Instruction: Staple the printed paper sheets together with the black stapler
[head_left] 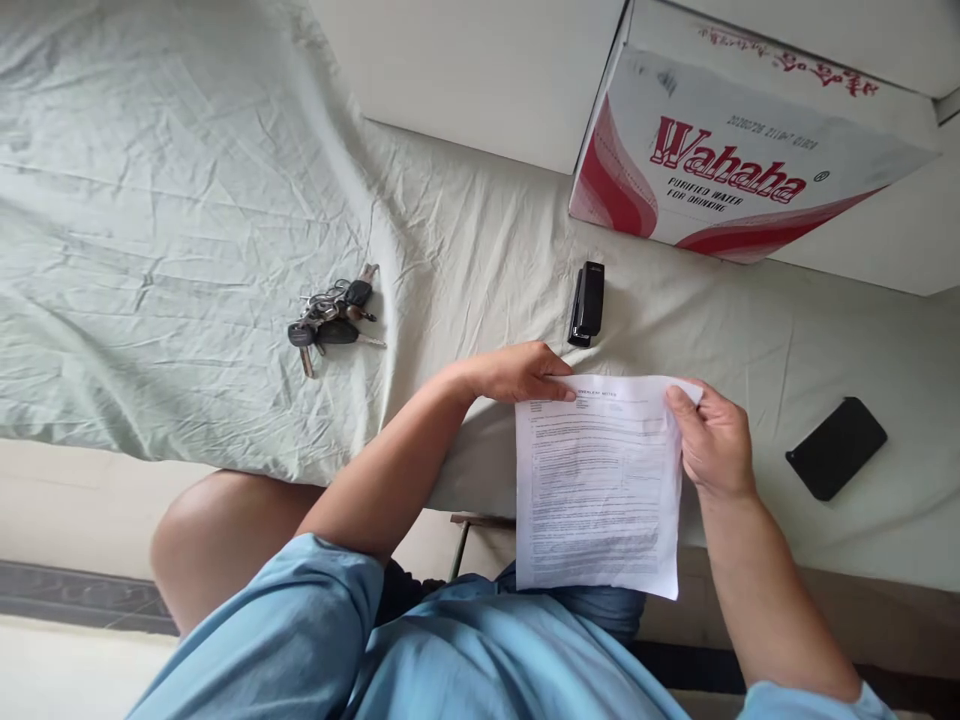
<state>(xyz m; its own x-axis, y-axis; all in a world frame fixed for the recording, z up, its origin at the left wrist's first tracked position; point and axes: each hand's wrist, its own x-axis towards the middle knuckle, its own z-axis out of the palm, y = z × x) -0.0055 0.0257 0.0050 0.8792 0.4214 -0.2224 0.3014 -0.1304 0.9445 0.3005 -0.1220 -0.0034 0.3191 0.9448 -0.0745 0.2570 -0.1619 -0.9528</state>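
Both hands hold a printed sheet of paper (598,490) by its top edge, and its lower part hangs over my lap. My left hand (517,372) pinches the upper left corner between thumb and fingers. At the upper right corner, my right hand (712,435) has its thumb on the printed face and its fingers behind. Whether the paper is one sheet or several, I cannot tell. Just beyond the paper's top edge lies a black stapler (587,303), touched by neither hand.
A bunch of keys (335,315) lies on the pale green cloth (187,200) at left. A black phone-shaped object (836,448) rests right of my right hand. Behind the stapler stands a Wahaha water carton (720,160), beside a white panel (480,70).
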